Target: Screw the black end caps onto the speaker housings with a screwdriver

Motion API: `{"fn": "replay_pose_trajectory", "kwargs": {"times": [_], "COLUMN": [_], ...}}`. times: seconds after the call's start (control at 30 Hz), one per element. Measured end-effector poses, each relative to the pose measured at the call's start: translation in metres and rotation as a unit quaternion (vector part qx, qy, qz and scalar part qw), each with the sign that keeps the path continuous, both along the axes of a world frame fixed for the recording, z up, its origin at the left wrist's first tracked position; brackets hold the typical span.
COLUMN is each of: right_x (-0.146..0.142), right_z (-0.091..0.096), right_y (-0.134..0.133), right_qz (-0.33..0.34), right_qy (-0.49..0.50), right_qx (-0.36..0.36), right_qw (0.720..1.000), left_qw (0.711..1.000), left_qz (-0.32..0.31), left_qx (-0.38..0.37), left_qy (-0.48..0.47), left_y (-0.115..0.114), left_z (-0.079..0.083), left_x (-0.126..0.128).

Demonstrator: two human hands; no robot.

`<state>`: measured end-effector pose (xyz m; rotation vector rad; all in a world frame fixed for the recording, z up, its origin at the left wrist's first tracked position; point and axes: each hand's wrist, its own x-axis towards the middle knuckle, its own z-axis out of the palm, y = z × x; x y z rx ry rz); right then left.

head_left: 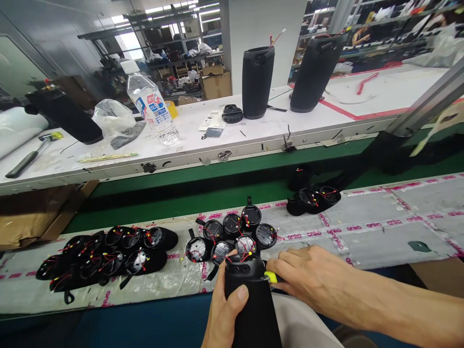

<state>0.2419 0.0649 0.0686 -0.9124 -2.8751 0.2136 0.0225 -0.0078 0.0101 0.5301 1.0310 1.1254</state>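
My left hand (pixel 226 309) is wrapped round a black fabric-covered speaker body (pixel 253 309), tilted, with its open top end facing away from me. Its thumb presses on the near side. Against the speaker's right side near the rim, my right hand (pixel 299 268) is closed on a yellow-and-black object (pixel 271 277); most of it is hidden by the fingers, so its kind is unclear. Just beyond stands a cluster of black speaker bodies (pixel 232 224) with red wires and small connectors showing at their open ends.
More speaker bodies (pixel 112 261) lie at left on the plastic-covered bench (pixel 308 246), and several sit farther right. The white shelf (pixel 192 145) above holds a water bottle (pixel 154 108), a yellow-headed hammer (pixel 29 154), upright speakers (pixel 258 82) and a black round part (pixel 232 113).
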Motion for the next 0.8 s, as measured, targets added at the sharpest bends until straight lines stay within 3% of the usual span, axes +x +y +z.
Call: {"fn": "replay_pose_trajectory", "kwargs": {"times": [0.57, 0.8], "right_x": [0.004, 0.004], "right_z": [-0.008, -0.012], "right_y": [-0.001, 0.0], "right_qz": [0.005, 0.007], "right_qy": [-0.001, 0.01], "right_qx": [0.002, 0.003], "right_qw": [1.0, 1.0], "left_qw": [1.0, 0.998], "left_qz": [0.007, 0.021], "left_qx": [-0.017, -0.016], "left_qy": [0.006, 0.064], "left_y": [-0.001, -0.001], "left_z": [-0.006, -0.005], "left_x": [0.002, 0.003]}}
